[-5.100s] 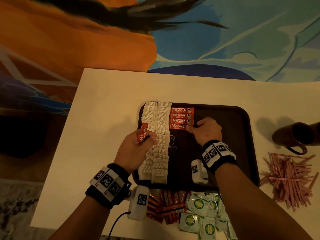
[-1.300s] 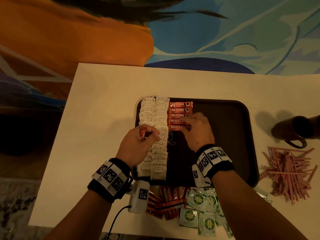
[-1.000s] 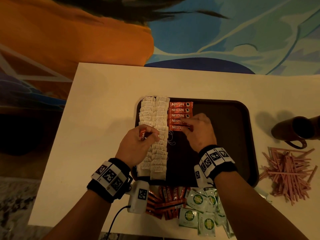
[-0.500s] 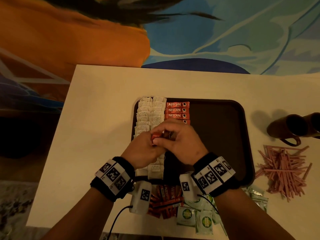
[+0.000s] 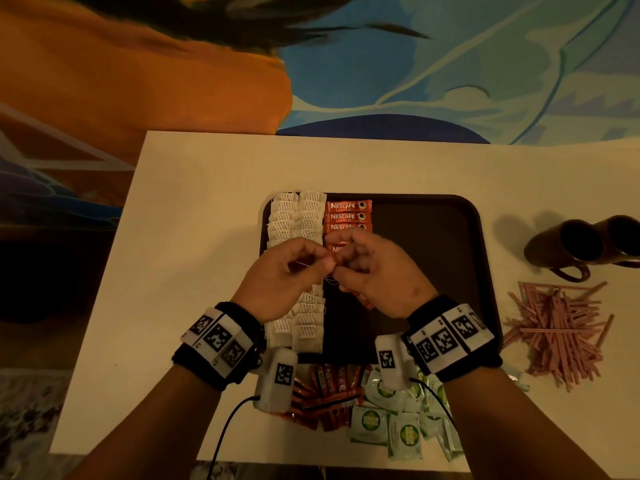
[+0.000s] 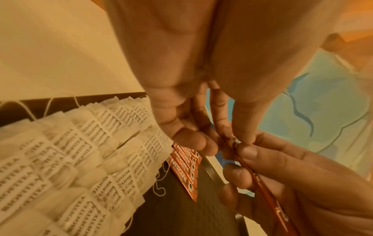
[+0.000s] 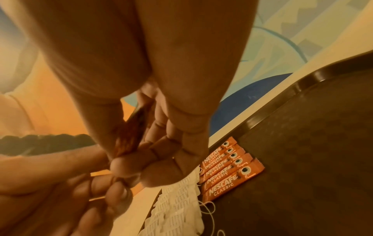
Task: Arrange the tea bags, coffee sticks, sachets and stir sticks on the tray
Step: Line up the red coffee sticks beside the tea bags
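Above the tray [image 5: 450,258], thin red coffee stick [image 6: 260,183] pinched by left hand [image 5: 287,271] and right hand [image 5: 377,271]

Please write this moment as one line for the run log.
both hands pinch one coffee stick above tray | five coffee sticks laid beside tea bags | sachets, stir sticks on table

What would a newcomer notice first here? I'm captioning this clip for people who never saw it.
Both hands meet over the dark tray: the left hand and right hand pinch one red coffee stick between them. Beneath lie two white columns of tea bags beside a short row of coffee sticks. A pink stir stick pile waits right of the tray.
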The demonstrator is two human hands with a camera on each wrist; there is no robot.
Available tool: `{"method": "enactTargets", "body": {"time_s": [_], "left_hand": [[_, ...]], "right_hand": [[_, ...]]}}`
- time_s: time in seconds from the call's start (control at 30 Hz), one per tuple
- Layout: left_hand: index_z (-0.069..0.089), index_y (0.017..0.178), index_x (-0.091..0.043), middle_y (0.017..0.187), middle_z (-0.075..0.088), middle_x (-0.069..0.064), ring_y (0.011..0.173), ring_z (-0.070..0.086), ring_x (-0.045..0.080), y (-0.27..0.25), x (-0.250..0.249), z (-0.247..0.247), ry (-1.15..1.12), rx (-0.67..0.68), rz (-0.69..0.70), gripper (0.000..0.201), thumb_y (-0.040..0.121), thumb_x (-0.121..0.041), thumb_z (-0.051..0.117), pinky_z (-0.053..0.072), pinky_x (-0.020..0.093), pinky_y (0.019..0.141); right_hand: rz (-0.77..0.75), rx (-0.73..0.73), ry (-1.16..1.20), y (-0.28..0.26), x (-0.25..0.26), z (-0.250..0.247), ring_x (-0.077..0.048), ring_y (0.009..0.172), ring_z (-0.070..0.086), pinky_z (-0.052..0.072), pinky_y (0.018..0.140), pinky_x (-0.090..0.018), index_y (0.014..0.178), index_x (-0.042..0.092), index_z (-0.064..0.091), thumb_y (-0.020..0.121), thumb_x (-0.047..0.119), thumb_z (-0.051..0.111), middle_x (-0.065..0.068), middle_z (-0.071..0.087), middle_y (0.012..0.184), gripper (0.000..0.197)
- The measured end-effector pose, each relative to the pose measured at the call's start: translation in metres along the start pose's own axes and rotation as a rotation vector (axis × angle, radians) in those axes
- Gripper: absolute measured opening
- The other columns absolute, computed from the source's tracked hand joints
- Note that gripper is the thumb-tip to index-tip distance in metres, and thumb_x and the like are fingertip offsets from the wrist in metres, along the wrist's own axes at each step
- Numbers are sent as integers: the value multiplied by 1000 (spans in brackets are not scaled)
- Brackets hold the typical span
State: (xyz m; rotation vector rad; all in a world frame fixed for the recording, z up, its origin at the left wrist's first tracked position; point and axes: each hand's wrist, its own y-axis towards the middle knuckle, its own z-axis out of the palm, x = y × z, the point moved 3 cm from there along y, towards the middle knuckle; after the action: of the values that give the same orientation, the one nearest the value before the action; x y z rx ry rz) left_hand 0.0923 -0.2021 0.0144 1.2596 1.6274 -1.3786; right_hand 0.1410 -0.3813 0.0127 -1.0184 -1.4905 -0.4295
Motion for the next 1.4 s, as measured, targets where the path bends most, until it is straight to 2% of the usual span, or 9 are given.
{"method": "enactTargets", "body": {"time_s": [0.13,0.27,0.4,0.6,0.73,0.87,1.03,1.27,1.4], "left_hand": [[73,97,-20,89,75,-1,78,72,16,1,2,3,3,-15,39,6,92,-23,74,58,32,71],[73,93,-17,84,76,4,74,71,19,1,4,2,3,-44,39,4,91,-19,75,58,31,68],[73,93,-14,82,76,4,73,72,21,1,8,-2,-44,-108,-20,5,91,-18,75,60,36,69],[74,95,-10,83,76,6,74,74,19,0,12,-1,-93,-165,-62,6,92,-15,73,61,33,70],[74,97,-15,89,77,3,81,74,23,1,14,-1,-83,-166,-81,5,93,-17,73,62,34,73],[73,102,-18,92,77,2,85,73,25,0,20,-10,-75,-215,-114,9,93,-16,73,63,35,74],[73,100,-17,91,77,1,84,74,23,-7,27,-14,-54,-191,-143,9,92,-14,73,63,37,76],[74,97,-18,89,77,2,83,73,27,-13,34,-13,-50,-173,-162,10,92,-10,71,62,39,77],[74,97,-18,88,77,0,81,74,21,-15,35,-15,-38,-176,-152,9,92,-11,71,62,37,77]], "right_hand": [[26,-5,88,-3,-3,1,-21,78,74,61,77,-36,128,21,62,87,4,78,-2,74,93,47],[50,-56,73,-8,-8,-6,-18,84,74,58,78,-30,115,21,71,82,10,84,-2,76,93,37],[87,-143,84,-14,-14,-19,-16,81,73,61,77,-32,100,18,76,81,8,84,-2,76,90,23],[172,-140,131,-18,-29,-30,-23,81,72,62,71,-38,101,14,75,87,4,77,-10,75,92,17],[233,-230,189,-14,-38,-40,-29,84,75,62,71,-37,103,12,73,89,3,74,-11,75,96,16],[356,-320,19,-11,-58,-52,-20,78,75,61,70,-30,99,17,73,90,10,76,-6,77,90,12],[547,-444,-177,-4,-77,-51,-14,83,72,62,78,-34,91,24,71,85,20,82,2,74,87,13],[573,-488,-304,11,-72,-34,-15,84,70,62,82,-41,88,24,70,81,30,86,2,71,91,19],[588,-483,-347,16,-66,-30,-17,87,68,61,84,-42,91,20,69,82,32,85,2,69,92,22]]}}
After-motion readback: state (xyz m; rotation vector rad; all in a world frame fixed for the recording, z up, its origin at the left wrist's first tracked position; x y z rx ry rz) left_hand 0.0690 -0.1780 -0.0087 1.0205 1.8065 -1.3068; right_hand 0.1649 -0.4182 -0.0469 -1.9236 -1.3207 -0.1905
